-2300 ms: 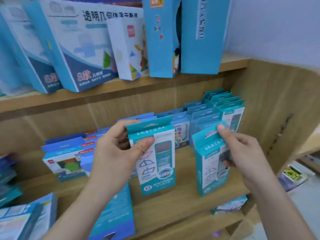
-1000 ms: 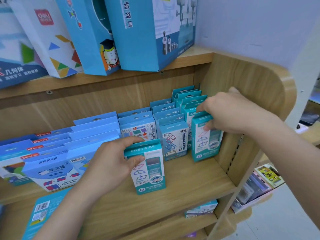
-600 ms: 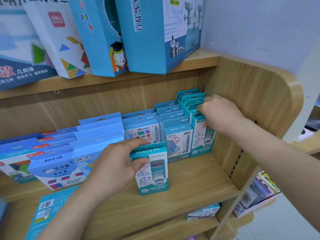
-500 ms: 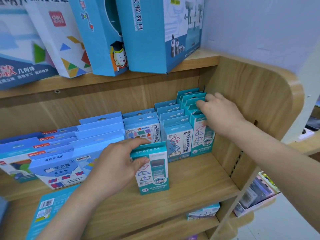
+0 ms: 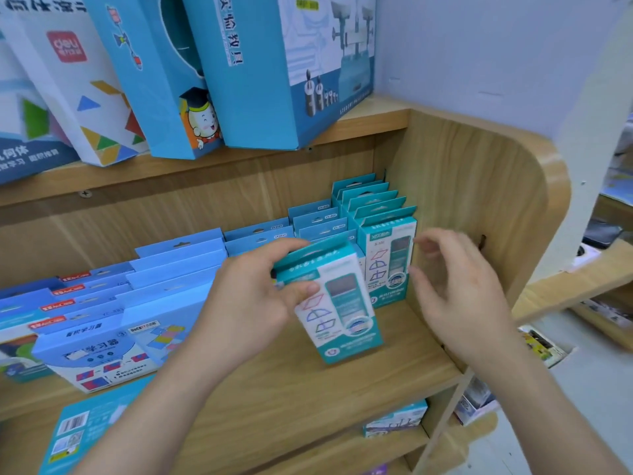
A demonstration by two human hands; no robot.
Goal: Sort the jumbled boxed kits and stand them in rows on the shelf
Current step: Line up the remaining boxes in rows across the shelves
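the left hand (image 5: 253, 303) held the teal kit (image 5: 337, 306) by its header, thumb across the front face and fingers curled over the top edge. the box leaned a little, its top tipped left. whether its foot touched the shelf (image 5: 308, 389) or hung just above it could not be told. half a second before, this kit had stood further left on the board. now it sat just in front of the teal row (image 5: 387, 262), partly covering the row beside it.

the right hand (image 5: 455, 289) had come off that row. earlier its fingers had rested on the tops of the teal boxes, settling the one it had brought. now it hung empty with fingers loosely spread, just right of the row and near the side panel (image 5: 479, 200). the row's front box stood upright, face out.

so one kit seemed filed and the second was on its way. the free hand looked placed to take it or steady it in, though that is a guess. the slot in front of the row was open board, so the kit probably needed only straightening and setting down against the front box.

further out, the blue kits (image 5: 102, 337) leaned in rows to the left. a flat box (image 5: 85, 437) lay at the front edge, not yet stood up. large boxes (image 5: 274, 63) filled the board above.
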